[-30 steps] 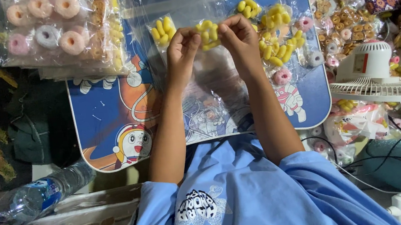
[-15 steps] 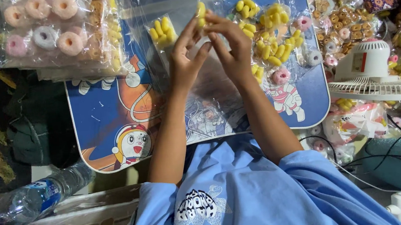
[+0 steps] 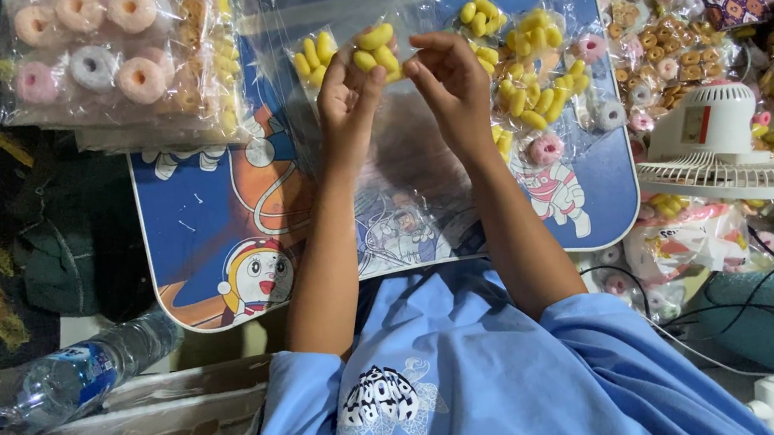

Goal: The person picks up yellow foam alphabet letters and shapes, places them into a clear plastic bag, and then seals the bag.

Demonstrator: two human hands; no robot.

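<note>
The small clear plastic packet of yellow oval snacks (image 3: 377,49) sits at the fingertips of the left hand (image 3: 346,96), raised above the blue cartoon-printed counter (image 3: 212,218), its long axis running roughly from 10 o'clock to 4 o'clock. The left hand pinches the packet's lower edge with thumb and fingers closed on it, wrist straight, forearm reaching up from 6 o'clock. The right hand (image 3: 449,79) lies just beside the packet at its 3 o'clock, fingers curled and partly open, thumb and forefinger tips near the packet's right end; contact cannot be told. Other filled clear packets of yellow snacks (image 3: 525,66) lie on the counter at 3 o'clock of the right hand.
</note>
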